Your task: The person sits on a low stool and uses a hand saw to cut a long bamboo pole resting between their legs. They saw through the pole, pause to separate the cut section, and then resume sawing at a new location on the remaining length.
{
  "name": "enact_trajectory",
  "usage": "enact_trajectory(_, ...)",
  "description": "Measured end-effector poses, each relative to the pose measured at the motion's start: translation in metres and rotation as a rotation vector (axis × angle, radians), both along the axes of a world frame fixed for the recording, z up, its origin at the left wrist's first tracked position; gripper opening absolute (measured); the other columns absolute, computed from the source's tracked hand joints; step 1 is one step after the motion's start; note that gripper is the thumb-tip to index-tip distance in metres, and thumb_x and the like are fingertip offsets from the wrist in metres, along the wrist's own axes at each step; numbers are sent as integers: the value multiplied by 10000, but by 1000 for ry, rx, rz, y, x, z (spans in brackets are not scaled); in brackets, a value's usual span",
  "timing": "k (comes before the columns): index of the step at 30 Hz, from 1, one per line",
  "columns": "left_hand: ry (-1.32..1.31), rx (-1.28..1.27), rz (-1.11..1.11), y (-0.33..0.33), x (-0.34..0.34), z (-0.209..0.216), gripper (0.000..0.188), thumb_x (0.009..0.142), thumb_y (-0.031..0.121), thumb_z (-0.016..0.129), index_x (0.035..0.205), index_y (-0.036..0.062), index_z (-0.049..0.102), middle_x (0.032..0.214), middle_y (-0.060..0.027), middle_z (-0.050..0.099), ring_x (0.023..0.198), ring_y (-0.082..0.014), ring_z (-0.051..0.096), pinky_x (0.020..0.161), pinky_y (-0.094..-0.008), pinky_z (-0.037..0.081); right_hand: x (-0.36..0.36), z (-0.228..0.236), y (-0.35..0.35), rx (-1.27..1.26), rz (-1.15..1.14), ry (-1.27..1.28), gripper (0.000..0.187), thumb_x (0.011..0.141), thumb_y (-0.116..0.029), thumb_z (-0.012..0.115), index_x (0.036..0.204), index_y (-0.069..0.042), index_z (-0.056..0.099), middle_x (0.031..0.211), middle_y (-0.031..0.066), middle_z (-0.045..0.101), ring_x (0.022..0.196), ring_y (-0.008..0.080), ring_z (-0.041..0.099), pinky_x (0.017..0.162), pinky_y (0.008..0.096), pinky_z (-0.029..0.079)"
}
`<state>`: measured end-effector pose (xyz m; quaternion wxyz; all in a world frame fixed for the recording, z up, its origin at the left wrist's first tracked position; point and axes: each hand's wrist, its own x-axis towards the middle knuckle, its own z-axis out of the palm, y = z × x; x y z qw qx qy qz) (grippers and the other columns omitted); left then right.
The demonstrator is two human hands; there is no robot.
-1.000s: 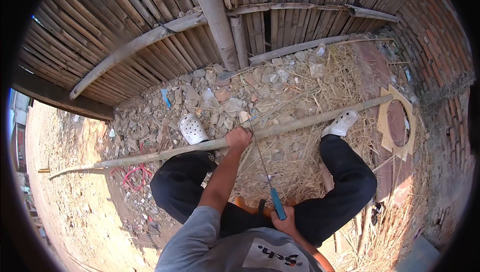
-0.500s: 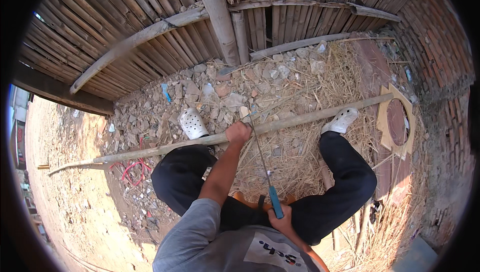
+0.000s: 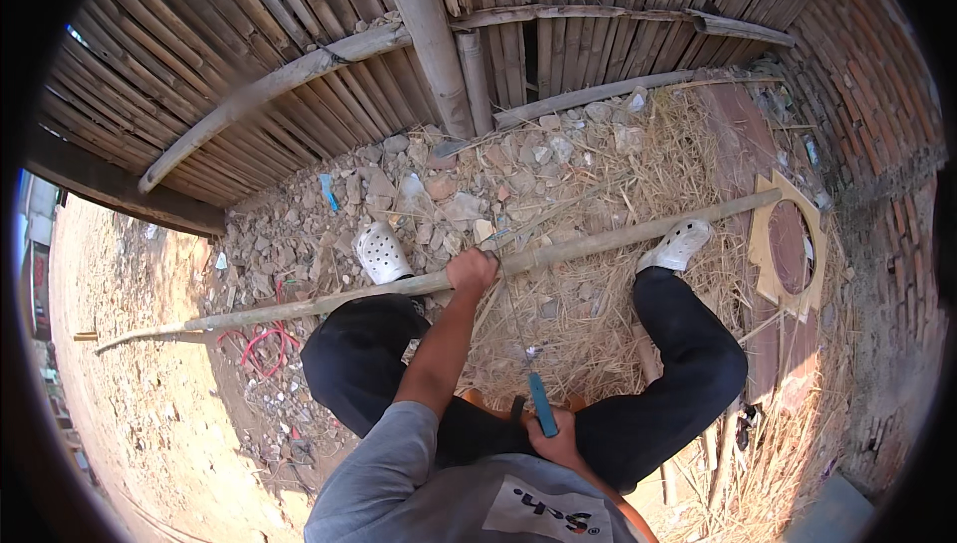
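A: Working down from the biggest thing, what differs from half a second ago?

B: Little. The slatted wall (image 3: 374, 94) looks the same, and so does the long pole (image 3: 588, 244), which runs across in front of the seated person, past both white clogs (image 3: 383, 254). The grey shirt (image 3: 399, 488) sits about where it was. The change is in the saw (image 3: 542, 405): its teal handle is slightly further left, along with the hand on it, and its thin blade looks fainter.

A: Where do pole and saw lie relative to the hands?

B: The left hand (image 3: 473, 270) is closed on the pole, on the stretch between the two clogs. The right hand (image 3: 558, 436) is wrapped round the saw's handle, close to the body. From there the blade points away from the person, up to the pole just right of the left fist. It is too faint there to tell whether it touches.

A: Any writing?

B: A pale patch (image 3: 548, 515) on the shirt's front carries dark lettering with some coloured parts. Any marks on the saw's handle are too small to make out.
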<state>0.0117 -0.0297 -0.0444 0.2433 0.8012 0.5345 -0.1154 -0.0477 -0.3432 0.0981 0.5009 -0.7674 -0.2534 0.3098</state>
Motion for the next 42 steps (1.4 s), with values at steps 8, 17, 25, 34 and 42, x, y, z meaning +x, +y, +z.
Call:
enact_trajectory(8,28,-16,-3,6,-1,14,482,859,433,489,934,21,728,973,-198,709,929,-337,693,819,-423,536,37,-64,107,-37,-44,-38,212,787,-92,609,623,-1,511,500,62,492,474,107,485,479,335,413)
enact_trajectory(17,13,-9,38,-3,0,1,481,859,426,489,934,17,730,983,-197,709,941,-329,694,816,-414,540,3,-44,31,-20,-30,-40,224,790,-92,602,608,-3,507,518,54,493,495,99,495,482,328,416)
enact_trajectory(25,15,-22,31,8,1,4,477,855,418,480,924,17,729,968,-216,703,930,-344,690,824,-428,534,8,-15,20,-89,31,-31,181,756,-107,650,656,9,555,510,125,516,474,208,571,501,374,446)
enact_trajectory(34,-4,0,16,-8,2,2,475,850,429,499,936,23,728,954,-206,709,918,-344,694,820,-432,534,25,-54,88,-39,-63,-3,222,776,-74,612,609,12,494,512,53,474,499,88,469,475,315,388)
enact_trajectory(42,38,14,29,4,0,2,478,845,434,498,935,26,729,953,-201,711,916,-349,693,816,-426,538,-6,57,-30,-138,35,148,57,740,-46,638,740,10,630,564,107,587,519,146,608,544,298,491)
